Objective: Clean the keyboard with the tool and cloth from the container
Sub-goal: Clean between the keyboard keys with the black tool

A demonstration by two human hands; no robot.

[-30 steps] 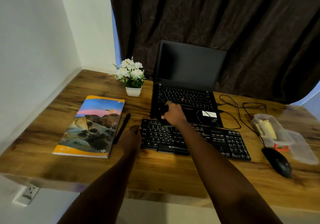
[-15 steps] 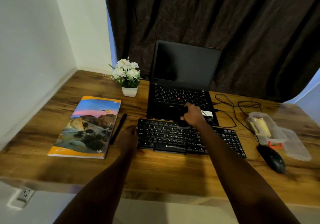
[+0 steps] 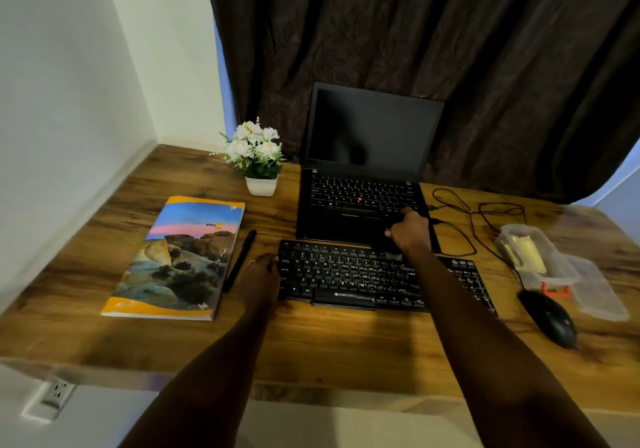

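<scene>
On a wooden desk [image 3: 329, 350] before a dark curtain [image 3: 450, 49], an open laptop [image 3: 367, 136] stood behind the keyboard [image 3: 346, 278], whose long axis ran left to right across the person's front. A book [image 3: 180, 257] lay well to the left with a pen [image 3: 240, 260] beside it. At the far right sat the clear container [image 3: 543, 267] with a yellow cloth [image 3: 524, 252] inside, its lid [image 3: 602, 292] off and alongside, and a mouse [image 3: 550, 316] just in front.

The left hand [image 3: 263, 271] rested at the keyboard's left end, fingers uncurled and touching its edge, apparently steadying it. The right hand [image 3: 410, 231] hung over the keyboard's back edge, right of centre, where it met the laptop's palm rest [image 3: 332, 229]. Its fingers were curled round what seemed a small dark tool [image 3: 390, 249], hard to make out, dark against dark.

The rest of the back row lay to the right of those fingers, along the keyboard's length, and the cloth farther right again, so the right hand was nearer both.

A second earlier that hand had been over the left part of the back row. Half a second earlier it was near the middle, with a white label on the palm rest in sight, which it now covered. The left hand had not shifted.
</scene>
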